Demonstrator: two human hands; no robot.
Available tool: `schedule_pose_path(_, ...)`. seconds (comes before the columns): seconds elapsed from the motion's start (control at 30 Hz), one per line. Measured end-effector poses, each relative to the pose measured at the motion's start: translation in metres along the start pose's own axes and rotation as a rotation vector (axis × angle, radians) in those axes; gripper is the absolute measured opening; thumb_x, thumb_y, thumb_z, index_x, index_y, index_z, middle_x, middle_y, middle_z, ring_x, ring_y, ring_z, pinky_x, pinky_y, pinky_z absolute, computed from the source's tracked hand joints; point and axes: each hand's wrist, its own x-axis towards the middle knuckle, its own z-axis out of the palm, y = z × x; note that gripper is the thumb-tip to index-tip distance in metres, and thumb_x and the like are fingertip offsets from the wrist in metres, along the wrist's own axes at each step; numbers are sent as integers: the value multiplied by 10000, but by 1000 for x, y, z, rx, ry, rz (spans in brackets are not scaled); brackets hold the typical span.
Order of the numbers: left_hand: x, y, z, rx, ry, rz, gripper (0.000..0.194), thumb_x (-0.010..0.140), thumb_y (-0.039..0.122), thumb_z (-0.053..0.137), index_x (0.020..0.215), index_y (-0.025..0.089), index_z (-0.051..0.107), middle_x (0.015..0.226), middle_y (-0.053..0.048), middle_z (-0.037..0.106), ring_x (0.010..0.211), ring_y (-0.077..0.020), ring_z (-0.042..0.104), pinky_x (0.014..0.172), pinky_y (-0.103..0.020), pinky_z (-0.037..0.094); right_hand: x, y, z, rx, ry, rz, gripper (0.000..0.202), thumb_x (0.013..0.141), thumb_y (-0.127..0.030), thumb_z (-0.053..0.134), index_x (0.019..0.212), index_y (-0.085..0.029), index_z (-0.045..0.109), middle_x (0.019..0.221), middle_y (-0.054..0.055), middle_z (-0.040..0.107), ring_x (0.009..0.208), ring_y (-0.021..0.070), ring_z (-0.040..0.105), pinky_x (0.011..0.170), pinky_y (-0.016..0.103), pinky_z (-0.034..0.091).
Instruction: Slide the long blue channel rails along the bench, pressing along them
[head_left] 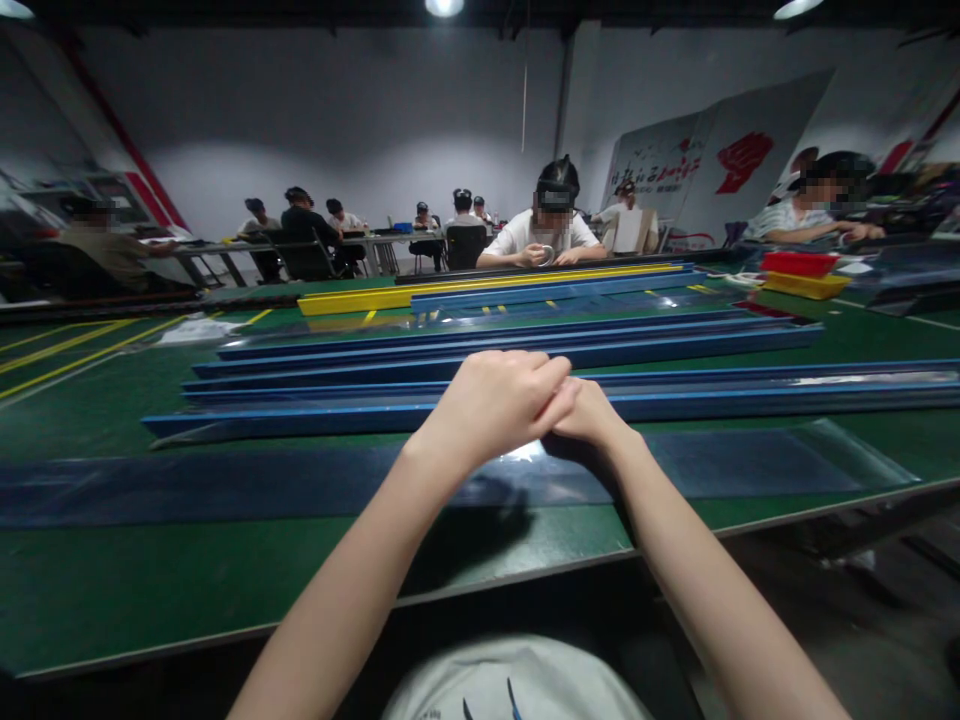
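Fingers of the left hand (495, 400) are curled shut and pressed against the right hand (592, 412), whose fingers are hidden behind it; whether either holds anything cannot be told. Both hands hover just over a dark glossy strip (300, 480) on the green table (150, 590). Beyond them lie long blue rails (450, 372), then a yellow rail (465, 290). Red and yellow trays (802, 273) sit far right. People sit at tables along the grey back wall.
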Motion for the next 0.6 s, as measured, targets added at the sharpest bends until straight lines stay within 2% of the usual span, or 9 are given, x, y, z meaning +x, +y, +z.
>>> schedule_pose_path(0.1, 1, -26, 29, 64, -265, -125, 251, 865, 324, 382, 831, 163, 572, 791, -37, 612, 716, -156, 584, 575, -230, 397, 3, 1, 4, -10, 37, -29, 362, 816, -442, 408, 848, -169, 643, 860, 86, 659, 836, 188, 572, 650, 240, 334)
schedule_pose_path(0.2, -5, -43, 52, 55, -398, -168, 224, 840, 354, 440, 874, 175, 570, 865, -39, 619, 777, -171, 591, 586, -229, 397, 5, 1, 6, -27, 54, -52, 366, 818, -459, 395, 813, -181, 632, 832, 72, 658, 813, 182, 576, 634, 242, 322)
schedule_pose_path(0.37, -19, -61, 74, 19, -475, -191, 215, 782, 385, 537, 885, 199, 568, 901, -21, 623, 792, -182, 596, 568, -233, 388, 6, -6, 8, -27, 83, -103, 345, 826, -448, 389, 822, -185, 614, 847, 63, 652, 811, 171, 573, 632, 241, 308)
schedule_pose_path(0.6, -34, -73, 84, 19, -475, -225, 190, 763, 361, 567, 858, 197, 574, 901, -30, 632, 812, -189, 598, 582, -237, 394, 11, -10, 13, -27, 101, -138, 337, 828, -457, 396, 793, -185, 593, 824, 61, 640, 769, 162, 561, 605, 241, 282)
